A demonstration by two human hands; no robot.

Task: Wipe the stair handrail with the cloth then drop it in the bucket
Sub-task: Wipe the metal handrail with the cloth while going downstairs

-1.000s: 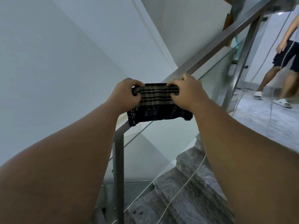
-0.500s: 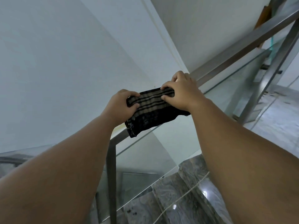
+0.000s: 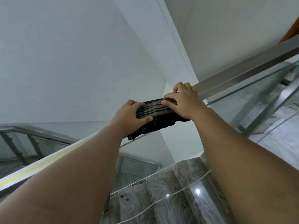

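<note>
Since the frame half a second back, both hands and the cloth (image 3: 157, 116) have travelled further up the sloping handrail (image 3: 239, 72), and more of the rail's lower run now shows bare behind the left forearm.

Far left, a second glass-and-metal balustrade (image 3: 24, 141) runs along a lower flight. Nearer, the lower stretch of the handrail climbs toward the middle, carrying a pale yellowish streak along its top face. The left hand (image 3: 129, 117) sits on the rail at the cloth's lower end, fingers pressed over the striped top and thumb laid along the dark side facing the camera, so it is clamped on the fabric. The cloth is dark with tan stripes, draped over the rail between the two hands, its lower edge hanging past the rail against the glass panel (image 3: 145, 159). A frayed corner dangles just below the left wrist. The right hand (image 3: 184, 102) grips the cloth's upper end, fingers curled over the top of the rail and pinning the fabric to it. Beyond it the handrail rises bare toward the upper right. Below, grey marble stairs (image 3: 171, 199) show through the glass, with a thin cord (image 3: 191, 187) across them.
</note>
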